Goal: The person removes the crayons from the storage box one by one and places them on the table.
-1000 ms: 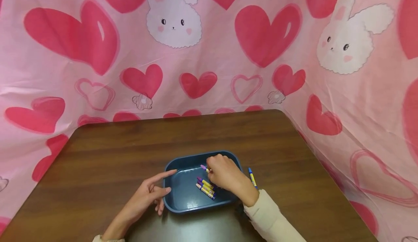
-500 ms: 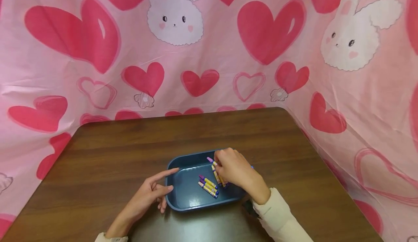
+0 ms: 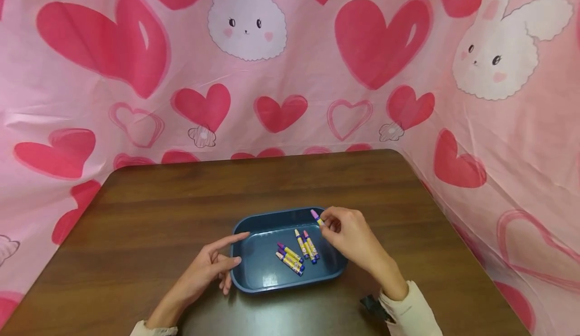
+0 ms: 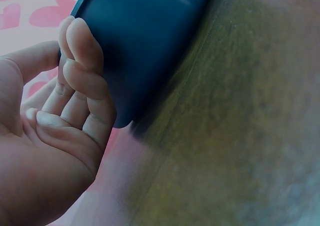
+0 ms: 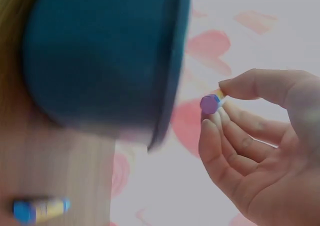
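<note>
A dark blue tray (image 3: 254, 286) stands on the table in the head view. My left hand (image 3: 206, 270) rests at its left end, index finger stretched over the rim and thumb touching it. The left wrist view shows that hand's other fingers (image 4: 95, 106) loosely bent outside the wall. Over the tray's far right corner, my right hand (image 3: 355, 238) pinches a light purple crayon (image 3: 315, 216) between thumb and fingers. Its flat purple end (image 5: 209, 104) faces the right wrist camera. Several yellow-wrapped crayons (image 3: 290, 258) lie inside the tray in two groups.
A blue crayon (image 5: 42, 210) lies on the table outside the tray in the right wrist view; my right hand covers that area in the head view. The brown wooden table (image 3: 181, 200) meets a pink heart-patterned cloth (image 3: 235, 84) behind and at both sides.
My right hand has moved right with the purple crayon, from over the tray's inside to its far right corner. More crayons show in the tray. My left hand stays at the rim.
</note>
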The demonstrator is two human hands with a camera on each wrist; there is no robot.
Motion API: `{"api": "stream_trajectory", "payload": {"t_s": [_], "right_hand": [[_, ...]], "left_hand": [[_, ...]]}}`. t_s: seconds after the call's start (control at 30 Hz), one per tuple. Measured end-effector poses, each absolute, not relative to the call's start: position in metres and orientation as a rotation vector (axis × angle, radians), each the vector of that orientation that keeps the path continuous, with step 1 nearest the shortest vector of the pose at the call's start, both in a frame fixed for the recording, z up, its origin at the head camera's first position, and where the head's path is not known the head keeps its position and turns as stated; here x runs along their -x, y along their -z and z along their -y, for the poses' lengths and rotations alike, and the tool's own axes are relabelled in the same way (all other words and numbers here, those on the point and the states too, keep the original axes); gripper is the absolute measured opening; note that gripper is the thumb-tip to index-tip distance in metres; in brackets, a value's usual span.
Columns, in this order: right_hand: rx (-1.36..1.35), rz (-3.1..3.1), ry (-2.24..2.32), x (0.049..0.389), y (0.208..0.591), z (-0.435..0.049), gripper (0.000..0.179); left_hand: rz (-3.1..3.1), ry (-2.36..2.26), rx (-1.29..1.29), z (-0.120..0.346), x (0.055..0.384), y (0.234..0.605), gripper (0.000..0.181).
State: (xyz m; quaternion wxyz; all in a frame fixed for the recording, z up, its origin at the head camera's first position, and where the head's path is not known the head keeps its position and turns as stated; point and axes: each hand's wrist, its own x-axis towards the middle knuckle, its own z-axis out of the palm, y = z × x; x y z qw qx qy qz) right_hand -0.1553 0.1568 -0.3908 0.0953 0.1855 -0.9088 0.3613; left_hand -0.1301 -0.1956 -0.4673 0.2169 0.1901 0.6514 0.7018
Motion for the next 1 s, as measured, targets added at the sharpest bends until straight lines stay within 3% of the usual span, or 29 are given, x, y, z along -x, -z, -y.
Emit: {"api": "stream_trajectory", "payload": {"t_s": [0.53, 1.0], "right_hand": [[-0.154, 2.707, -1.356, 0.164, 0.429, -0.224, 0.006], [-0.073, 2.878, -1.439, 0.168, 0.452, -0.253, 0.009]], "left_hand": [[-1.815, -1.946, -0.536, 0.196, 0.129, 0.468, 0.055], [-1.838, -1.901, -0.497, 0.195, 0.129, 0.467, 0.057]]}}
